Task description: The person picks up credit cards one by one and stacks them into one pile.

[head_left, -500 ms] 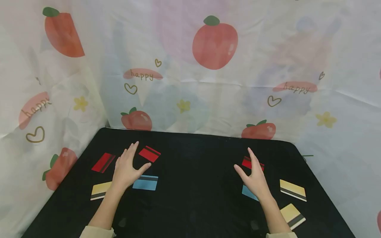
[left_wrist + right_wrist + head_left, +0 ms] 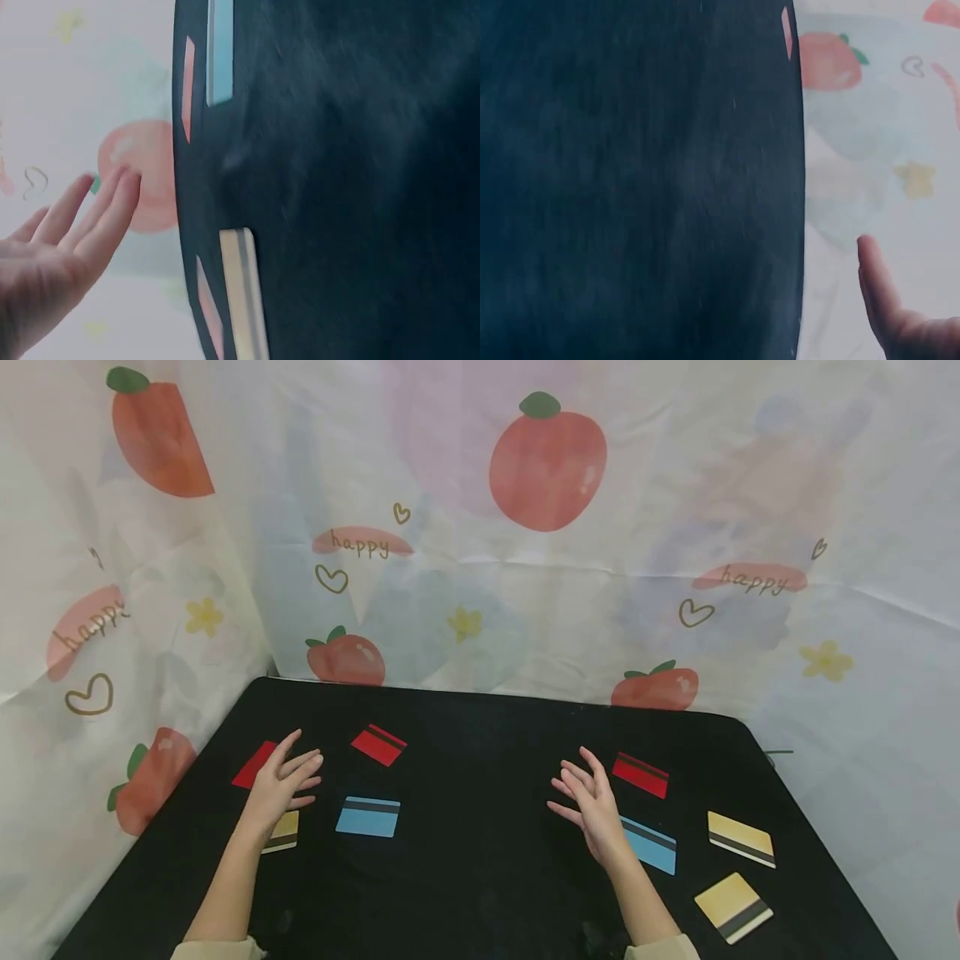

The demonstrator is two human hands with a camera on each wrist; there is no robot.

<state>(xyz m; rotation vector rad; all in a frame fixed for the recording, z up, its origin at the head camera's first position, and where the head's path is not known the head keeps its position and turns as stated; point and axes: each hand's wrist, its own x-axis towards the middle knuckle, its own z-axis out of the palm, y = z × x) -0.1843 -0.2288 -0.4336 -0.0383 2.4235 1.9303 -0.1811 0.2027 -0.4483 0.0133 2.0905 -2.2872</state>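
My left hand (image 2: 277, 789) hovers over the left side of the black table, its fingers loosely spread and holding nothing. It partly covers a red card (image 2: 251, 767) and a yellow card (image 2: 283, 835). To its right lie another red card (image 2: 378, 745) and a blue card (image 2: 368, 818), both with dark stripes. Held up on the right side, my right hand (image 2: 598, 814) is likewise empty, fingers apart. It overlaps the edge of a second blue card (image 2: 654, 847), with a red card (image 2: 640, 776) just beyond. Two yellow cards (image 2: 741, 839) lie farther right.
The black table (image 2: 465, 827) has rounded far corners. Behind and left of it hangs a pale curtain (image 2: 450, 468) printed with fruit, hearts and flowers. In the left wrist view a yellow card (image 2: 244, 292) lies near the table edge.
Both hands have shifted left and turned, their fingers fanning apart. The right red and blue cards are now more exposed; the left hand now overlaps the left red card. The cards stay put.
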